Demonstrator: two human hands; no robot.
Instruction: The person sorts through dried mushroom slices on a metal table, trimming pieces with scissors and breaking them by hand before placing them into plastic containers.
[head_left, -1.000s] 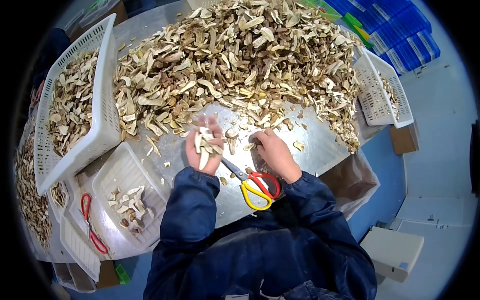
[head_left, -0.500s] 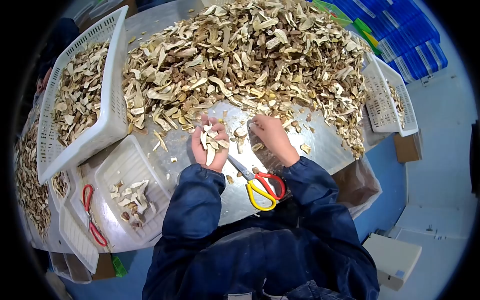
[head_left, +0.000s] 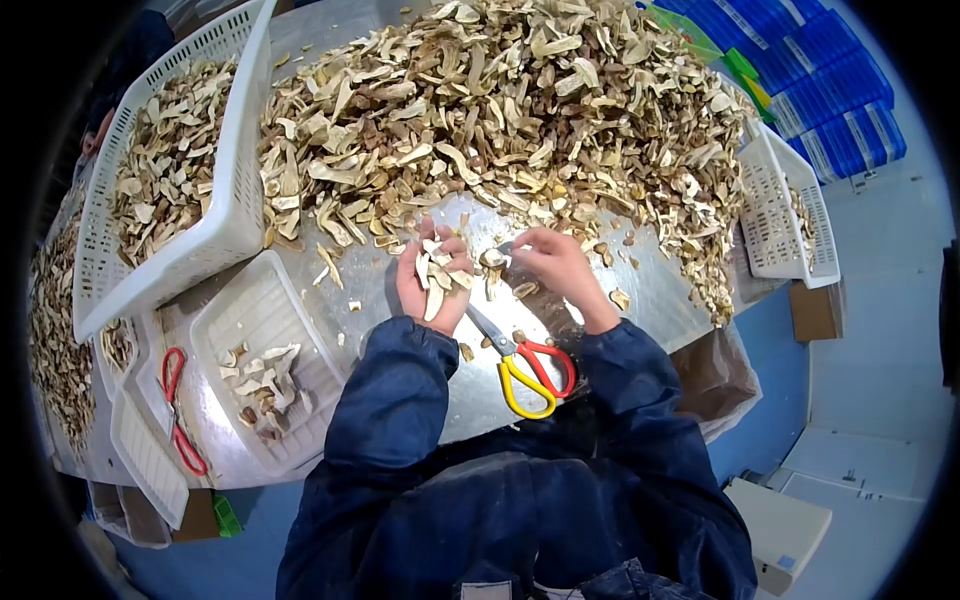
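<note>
Palm up, my left hand [head_left: 434, 285] is curled around several pale dried mushroom slices [head_left: 437, 275]. My right hand [head_left: 562, 268] is just to its right, low over the metal table, with thumb and fingers bent toward each other. A small dark-edged mushroom piece [head_left: 493, 258] lies by those fingertips; what is between them is too small to make out. Below and between my hands, scissors [head_left: 527, 368] with one red and one yellow handle rest on the table, blades pointing up and left. A large heap of dried mushroom slices [head_left: 500, 120] rises beyond both hands.
On the left stand a white crate [head_left: 235, 215] full of slices and a white tray [head_left: 305, 335] with a few pieces. Red-handled scissors [head_left: 175, 410] lie beside the tray. A white basket [head_left: 790, 255] stands at right, with blue crates [head_left: 830, 90] behind. A lined bin [head_left: 725, 390] is below the table edge.
The view has shifted slightly. My right fingers have loosened a little and now show at the small mushroom piece. My left hand still holds its slices.
</note>
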